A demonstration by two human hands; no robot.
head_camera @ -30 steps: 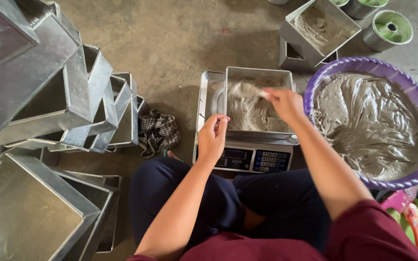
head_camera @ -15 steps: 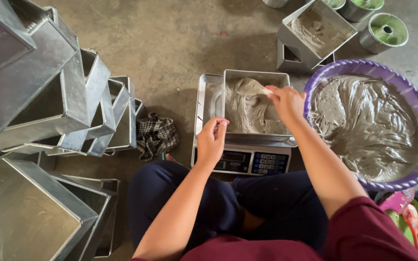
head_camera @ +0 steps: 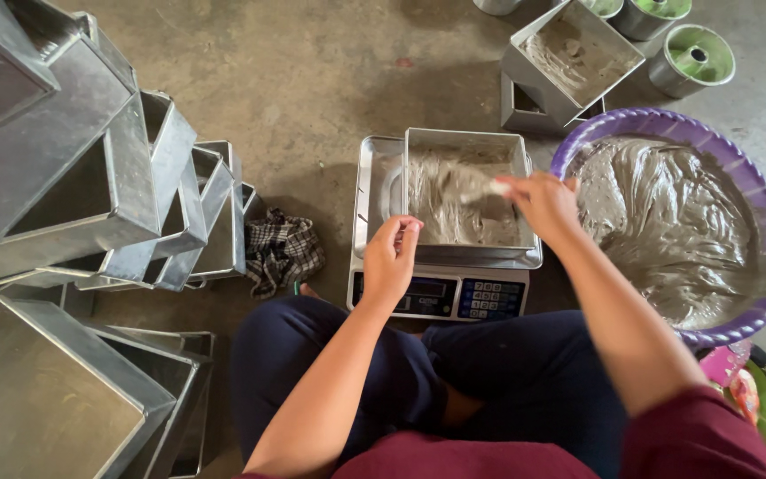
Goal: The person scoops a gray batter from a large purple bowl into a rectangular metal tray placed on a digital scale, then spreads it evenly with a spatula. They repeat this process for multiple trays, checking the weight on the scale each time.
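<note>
Spreading looks underway: the right hand (head_camera: 547,206), closed on a pale scraper (head_camera: 496,188), works grey batter in the pan (head_camera: 467,142) on the scale (head_camera: 441,293), left hand (head_camera: 392,257) loosely curled at its 7 o'clock corner, tub (head_camera: 760,306) at 3 o'clock; levelling likely needs steady strokes.

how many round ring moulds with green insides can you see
2 full ones at top right: one by the purple basin's far rim, one cut by the top edge. More may lie out of frame.

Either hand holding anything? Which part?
Right hand grips a pale scraper by its near end, over the tin. Left hand grips the tin's near rim.
</note>
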